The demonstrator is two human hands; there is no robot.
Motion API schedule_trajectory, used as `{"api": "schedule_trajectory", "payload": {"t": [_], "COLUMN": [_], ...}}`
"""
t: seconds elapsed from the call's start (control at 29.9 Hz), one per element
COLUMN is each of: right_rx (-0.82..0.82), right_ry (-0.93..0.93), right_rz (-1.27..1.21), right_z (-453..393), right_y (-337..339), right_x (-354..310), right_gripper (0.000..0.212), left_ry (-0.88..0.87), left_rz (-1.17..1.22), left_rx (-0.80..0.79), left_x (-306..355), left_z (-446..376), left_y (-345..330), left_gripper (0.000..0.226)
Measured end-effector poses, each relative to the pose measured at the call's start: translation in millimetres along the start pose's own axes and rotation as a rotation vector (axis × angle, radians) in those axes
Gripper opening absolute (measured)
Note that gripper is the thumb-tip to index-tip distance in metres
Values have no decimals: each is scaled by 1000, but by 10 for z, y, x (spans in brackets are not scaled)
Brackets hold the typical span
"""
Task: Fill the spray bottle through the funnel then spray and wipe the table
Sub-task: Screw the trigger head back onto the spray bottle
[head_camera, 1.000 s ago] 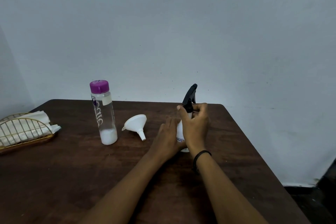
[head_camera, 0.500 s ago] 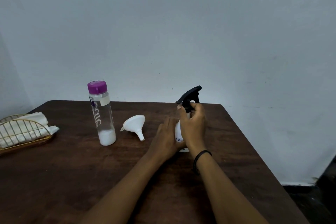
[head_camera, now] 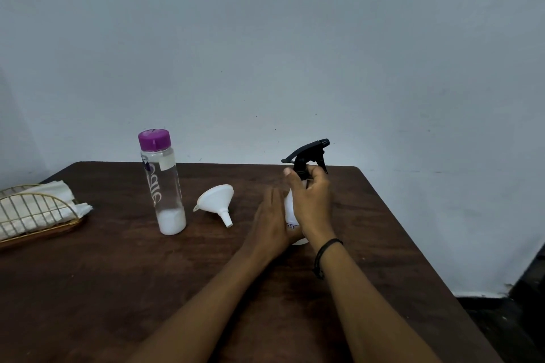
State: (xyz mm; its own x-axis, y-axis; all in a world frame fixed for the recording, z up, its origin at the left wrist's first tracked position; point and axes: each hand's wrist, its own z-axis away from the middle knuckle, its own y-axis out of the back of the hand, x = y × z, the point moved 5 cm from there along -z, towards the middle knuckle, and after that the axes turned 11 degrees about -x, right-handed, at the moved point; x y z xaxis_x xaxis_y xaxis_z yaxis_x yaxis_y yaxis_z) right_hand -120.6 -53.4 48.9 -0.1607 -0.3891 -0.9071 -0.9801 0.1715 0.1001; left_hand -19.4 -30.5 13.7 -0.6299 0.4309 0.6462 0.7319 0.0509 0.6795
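Now the right hand [head_camera: 311, 206] is gripping the spray bottle's [head_camera: 290, 215] black trigger head [head_camera: 306, 155], turned further rightward than before; the left hand [head_camera: 271, 224] is steadying the bottle, upright on the table [head_camera: 118, 274].

A plain domestic room, sparsely furnished: a dark wooden tabletop [head_camera: 103, 289] with rounded corners stands pushed against a bare, pale blue-grey painted wall [head_camera: 265, 53] marked with small specks and scuffs. At the lower right a white skirting strip [head_camera: 477, 294] meets a dark floor [head_camera: 507, 330]. Household items on the wood point to a home rather than a workplace: a gold wire napkin holder [head_camera: 35, 215] stuffed with white paper napkins [head_camera: 56, 191], a clear drinking bottle [head_camera: 163, 183] with a purple cap, and a small white plastic funnel [head_camera: 216, 202] lying on its side.
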Motion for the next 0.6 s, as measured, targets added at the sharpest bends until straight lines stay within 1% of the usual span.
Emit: {"api": "schedule_trajectory", "payload": {"t": [0.1,0.17,0.23,0.33,0.4,0.47,0.53,0.57,0.6], "right_rx": [-22,-101,-197,-271,-271,-230,-172,-151,-143], "right_ry": [26,25,7,-20,-38,-44,-40,-27,-13], "right_rz": [1,-82,-164,-123,-79,-57,-36,-14,9], "right_z": [41,48,42,20,-2,-12,-1,14,25], "right_y": [-6,-4,3,-10,-26,-40,-57,-59,-61], "right_x": [-26,-12,1,9,23,34,32,11,-4], "right_gripper": [12,9,11,12,9,8,14,20,23], "left_ry": [-5,42,106,145,124,73,66,87,109], "left_rz": [-2,27,103,159,135,67,19,8,6], "left_rx": [12,-1,-42,-108,-99,-79,-86,-92,-87], "left_x": [-17,-49,-78,-116,-86,-2,52,47,17], "left_z": [-5,-9,-11,-17,-21,-45,-57,-52,-38], "left_y": [22,44,50,20,9,-14,-47,-60,-71], "left_gripper": [59,65,74,83,84,81,72,71,75]}}
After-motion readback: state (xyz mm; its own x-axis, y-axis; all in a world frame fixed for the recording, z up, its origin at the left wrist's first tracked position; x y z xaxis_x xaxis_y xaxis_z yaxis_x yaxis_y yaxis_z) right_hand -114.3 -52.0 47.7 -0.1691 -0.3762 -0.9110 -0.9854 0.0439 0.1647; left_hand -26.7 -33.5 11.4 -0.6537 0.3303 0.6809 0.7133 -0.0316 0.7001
